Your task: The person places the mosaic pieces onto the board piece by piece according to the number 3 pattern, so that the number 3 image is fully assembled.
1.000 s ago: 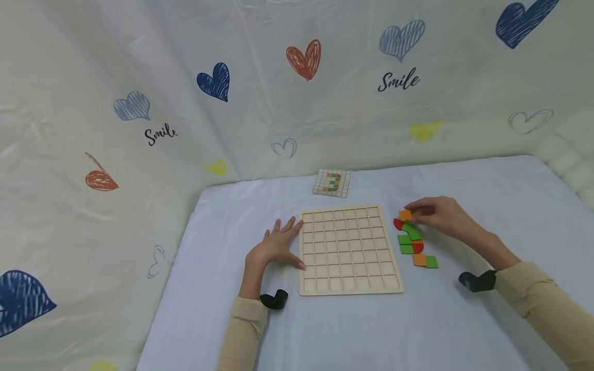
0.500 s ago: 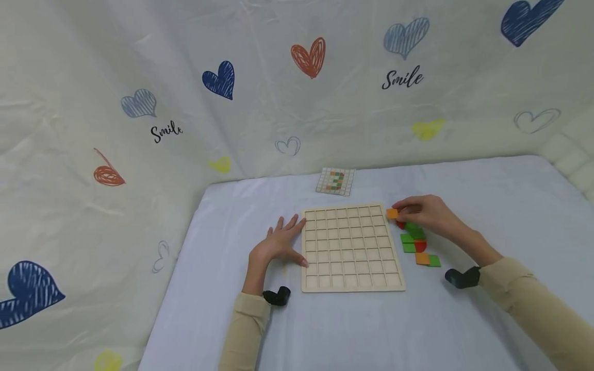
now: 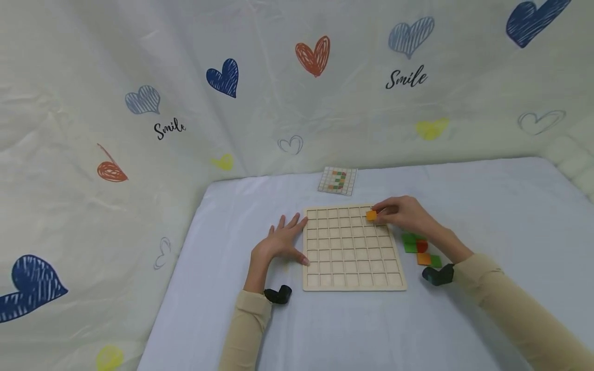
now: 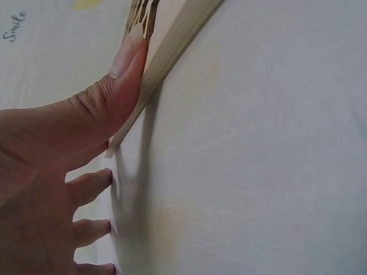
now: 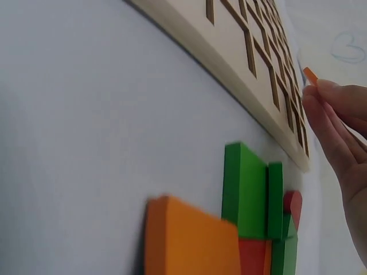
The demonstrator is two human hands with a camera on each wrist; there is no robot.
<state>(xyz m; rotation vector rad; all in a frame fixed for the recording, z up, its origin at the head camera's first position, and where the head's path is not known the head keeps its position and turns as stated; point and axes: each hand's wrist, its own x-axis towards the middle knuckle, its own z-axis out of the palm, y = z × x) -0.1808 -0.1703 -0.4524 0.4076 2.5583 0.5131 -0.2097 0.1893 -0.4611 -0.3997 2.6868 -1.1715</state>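
A wooden grid board (image 3: 350,252) with square recesses lies flat on the white-covered table. My left hand (image 3: 277,244) rests at its left edge, fingers spread and straight; in the left wrist view the thumb (image 4: 127,69) touches the board's rim. Between thumb and fingertips, my right hand (image 3: 405,216) pinches an orange square tile (image 3: 371,215) over the board's upper right cells. The right wrist view shows this orange tile (image 5: 310,75) at the fingertips, above the grid.
Right of the board lie green tiles (image 3: 410,242), a rounded red piece (image 3: 422,246) and another orange tile (image 3: 423,258). Behind the board is a pattern card (image 3: 337,181). A white cloth (image 3: 260,103) printed with hearts hangs at the back.
My right hand has carried the orange tile leftward from the loose pieces to over the board's upper right. The left hand keeps its place at the board's left edge.
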